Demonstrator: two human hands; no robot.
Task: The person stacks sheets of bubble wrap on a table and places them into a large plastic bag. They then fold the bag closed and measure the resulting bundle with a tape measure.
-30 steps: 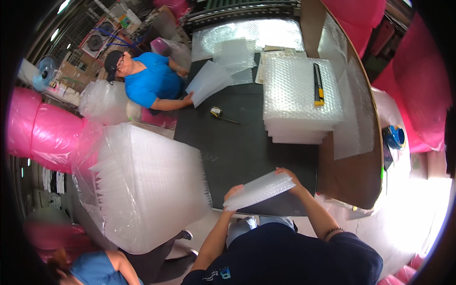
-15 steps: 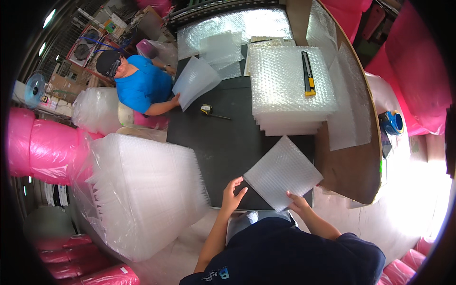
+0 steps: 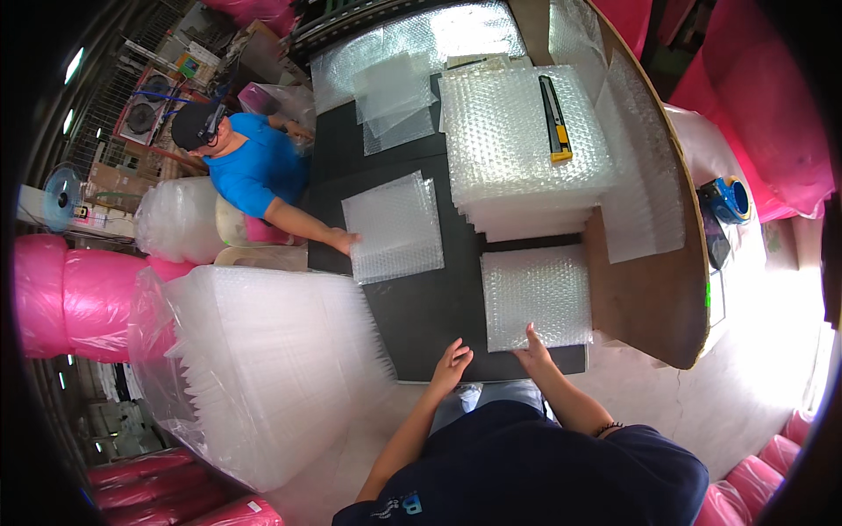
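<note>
A square bubble wrap sheet [image 3: 537, 294] lies on the dark table at its near right corner. My right hand [image 3: 533, 353] grips its near edge, thumb on top and the fingers hidden beneath. Left of that sheet, above the table's near edge, my left hand [image 3: 451, 365] holds nothing, its fingers loosely bent and apart. Beyond the sheet rises a tall stack of bubble wrap sheets [image 3: 517, 131], with a yellow and black box cutter [image 3: 554, 118] on top. Across to the left, a few bubble wrap sheets [image 3: 395, 226] lie under a co-worker's hand [image 3: 344, 242].
A cardboard panel [image 3: 645, 289] walls the table's right side. A big plastic bag of stacked white sheets [image 3: 281, 351] stands at the left. Loose sheets [image 3: 395, 96] lie at the far end. The co-worker in a blue shirt [image 3: 254, 171] reaches over the left edge.
The sheet in my right hand has turned square to the table and come down flat. My left hand has drawn away from it. The co-worker's sheets came nearer, and the tape measure is now hidden.
</note>
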